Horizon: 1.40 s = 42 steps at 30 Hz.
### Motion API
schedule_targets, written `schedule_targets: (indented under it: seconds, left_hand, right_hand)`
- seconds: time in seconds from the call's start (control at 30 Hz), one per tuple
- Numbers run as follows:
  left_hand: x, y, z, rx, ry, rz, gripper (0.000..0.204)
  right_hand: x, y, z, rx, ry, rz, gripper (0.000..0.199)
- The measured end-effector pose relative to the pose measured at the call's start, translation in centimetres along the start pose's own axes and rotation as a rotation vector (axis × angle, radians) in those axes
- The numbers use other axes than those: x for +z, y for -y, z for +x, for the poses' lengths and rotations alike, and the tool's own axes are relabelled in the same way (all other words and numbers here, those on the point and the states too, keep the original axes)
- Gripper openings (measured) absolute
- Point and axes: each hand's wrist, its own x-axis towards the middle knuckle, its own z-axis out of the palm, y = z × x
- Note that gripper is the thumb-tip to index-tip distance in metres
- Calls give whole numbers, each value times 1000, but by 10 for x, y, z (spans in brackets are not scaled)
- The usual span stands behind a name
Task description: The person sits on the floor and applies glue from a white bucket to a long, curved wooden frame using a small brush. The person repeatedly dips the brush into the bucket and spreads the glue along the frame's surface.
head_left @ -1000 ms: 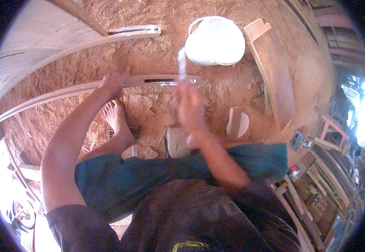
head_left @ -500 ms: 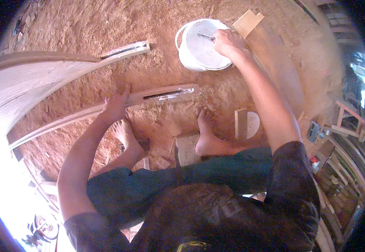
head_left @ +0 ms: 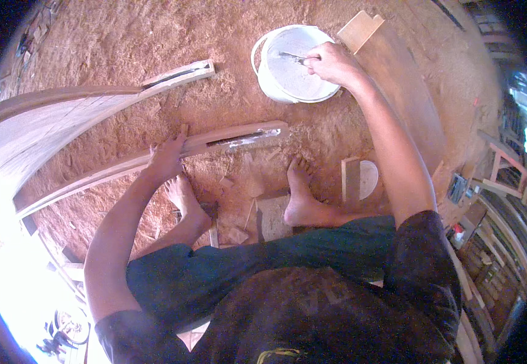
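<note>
Right hand (head_left: pixel 330 60) closed on thin tool (head_left: pixel 291 57), tip over white bucket (head_left: pixel 288 64); tool end blurry, kind unclear. Left hand (head_left: pixel 167 156) pressed flat, fingers spread, on long wooden rail (head_left: pixel 215 144), white smear near its right end. Bare feet just below rail on sawdust floor (head_left: pixel 124 42).
</note>
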Motion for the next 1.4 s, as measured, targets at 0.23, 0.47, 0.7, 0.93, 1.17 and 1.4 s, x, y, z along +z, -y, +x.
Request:
schedule_targets:
  seconds: [0.23,0.47,0.7,0.93,1.17,1.4]
  left_hand:
    - [9,13,9,97,-66,-24,94]
    - [33,26,27,87,-70,-45,100]
    - [-18,-25,24,21,-34,-343,94]
    - [24,25,26,48,-120,-10,70]
    - [-24,-25,36,66,-32,-21,37]
    - [-33,-30,29,-103,108,-51,45]
  right_hand:
    - [-22,-33,-51,-63,-159,474,31]
    - [-44,-32,-88,-34,-85,646,40]
    - [-48,-5,-160,64,10,542,44]
    - [33,53,-154,-46,227,340,44]
    - [78,89,-146,-59,239,172,40]
    - [111,108,-118,-281,184,-69,39]
